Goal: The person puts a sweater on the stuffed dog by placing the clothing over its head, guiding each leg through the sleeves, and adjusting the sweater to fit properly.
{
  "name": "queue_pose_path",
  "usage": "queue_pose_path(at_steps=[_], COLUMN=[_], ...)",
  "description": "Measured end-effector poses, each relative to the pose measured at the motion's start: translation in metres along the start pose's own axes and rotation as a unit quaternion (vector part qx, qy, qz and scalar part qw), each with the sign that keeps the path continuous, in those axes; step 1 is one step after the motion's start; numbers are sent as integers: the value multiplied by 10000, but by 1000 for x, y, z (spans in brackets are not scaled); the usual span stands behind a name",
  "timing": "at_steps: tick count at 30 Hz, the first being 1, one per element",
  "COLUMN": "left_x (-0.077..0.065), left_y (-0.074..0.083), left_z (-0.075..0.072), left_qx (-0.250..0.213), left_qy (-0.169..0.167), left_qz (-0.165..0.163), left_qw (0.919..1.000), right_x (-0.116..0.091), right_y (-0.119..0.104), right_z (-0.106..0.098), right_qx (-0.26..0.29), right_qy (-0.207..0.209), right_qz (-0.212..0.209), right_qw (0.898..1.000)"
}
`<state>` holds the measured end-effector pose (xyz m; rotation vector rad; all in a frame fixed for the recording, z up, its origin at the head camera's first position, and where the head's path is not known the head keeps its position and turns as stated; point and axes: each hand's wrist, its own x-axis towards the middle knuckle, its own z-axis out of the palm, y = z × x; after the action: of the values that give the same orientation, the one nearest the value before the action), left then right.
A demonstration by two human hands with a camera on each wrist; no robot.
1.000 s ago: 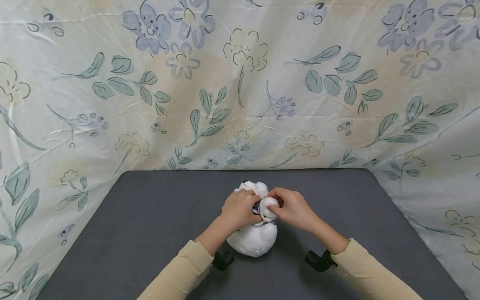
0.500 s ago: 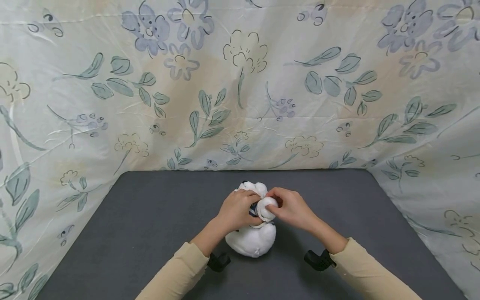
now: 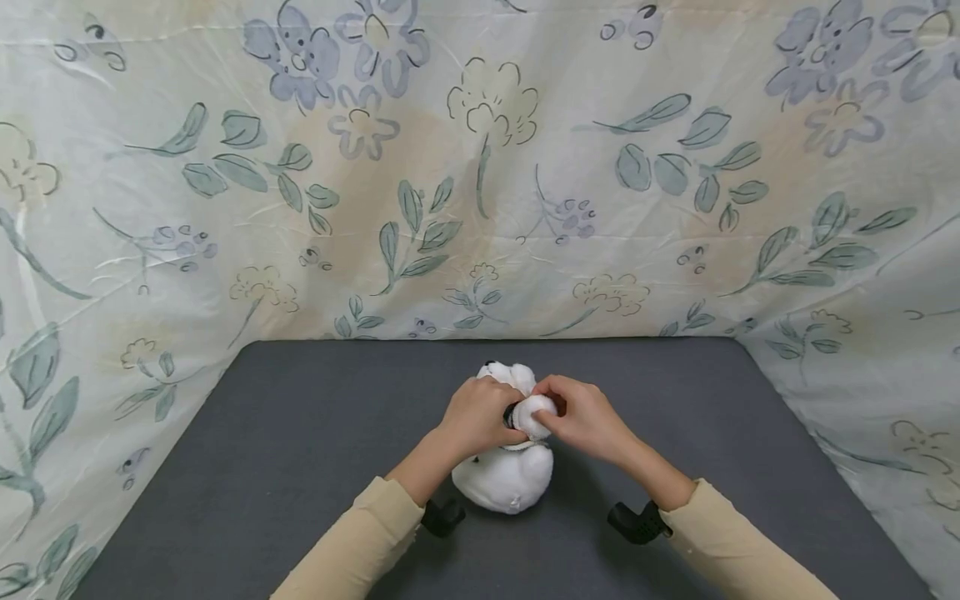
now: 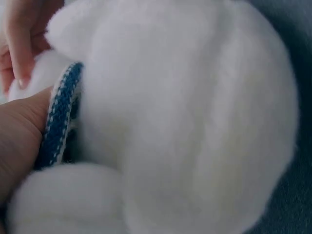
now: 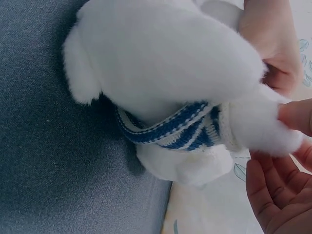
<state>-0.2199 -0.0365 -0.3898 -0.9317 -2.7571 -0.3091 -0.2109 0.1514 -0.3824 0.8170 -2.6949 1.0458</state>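
A white plush toy (image 3: pixel 504 481) lies on the table with its dark-nosed head towards the far edge. It wears a blue and white knitted sweater (image 5: pixel 192 127), bunched around its upper body. My right hand (image 3: pixel 588 417) pinches the toy's white paw (image 5: pixel 263 122) between thumb and fingers, where the paw sticks out of a sleeve with a white cuff. From the other side my left hand (image 3: pixel 480 414) grips the sweater, its thumb against the blue band (image 4: pixel 61 117) in the left wrist view. Most of the left fingers are hidden there.
A dark grey table (image 3: pixel 322 433) lies under the toy. Behind and at the sides hangs a pale floral cloth (image 3: pixel 480 250). Black wrist mounts (image 3: pixel 637 522) hang below both forearms, close to the tabletop.
The left hand has shifted slightly about the sweater, and less of the blue knit shows between its thumb and fingers. The right hand keeps its pinch on the paw, almost still.
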Motion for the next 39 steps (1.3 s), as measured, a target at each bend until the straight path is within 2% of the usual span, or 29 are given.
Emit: queue_pose_path(at_steps=[3,8,12,15,18,22,30,34,39], left_x=[0,-1,-6,-15,-27,-44,-72,-79,-80], left_y=[0,3,6,5,1,-6,-17,-17,-18], left_z=[0,-2,-4,-7,-8,-9,-1,4,7], left_qx=[223,292,149,-155,-542,-1061,-1635,-1793,-1733], left_qy=[-90,-174,-52,144,354,545,544,685,1263], left_qz=[-21,-72,34,3,-272,-789,-1465,-1525,-1376], left_qw=[9997,9994,9999,9998,9975,9897,9741,9695,9670], right_x=[-2,-2,-4,-5,-6,-7,-10,-10,-10], right_y=[0,0,2,4,6,9,13,13,10], right_z=[-1,-2,-2,-3,-4,-4,-4,-3,-2], right_qx=[-61,-54,110,212,261,312,372,355,298], right_qy=[35,-13,-112,-151,-151,-167,-117,-94,-4], right_qz=[-70,-37,-19,7,44,71,90,80,43], right_qw=[10000,10000,9999,9997,9995,9993,9992,9993,9995])
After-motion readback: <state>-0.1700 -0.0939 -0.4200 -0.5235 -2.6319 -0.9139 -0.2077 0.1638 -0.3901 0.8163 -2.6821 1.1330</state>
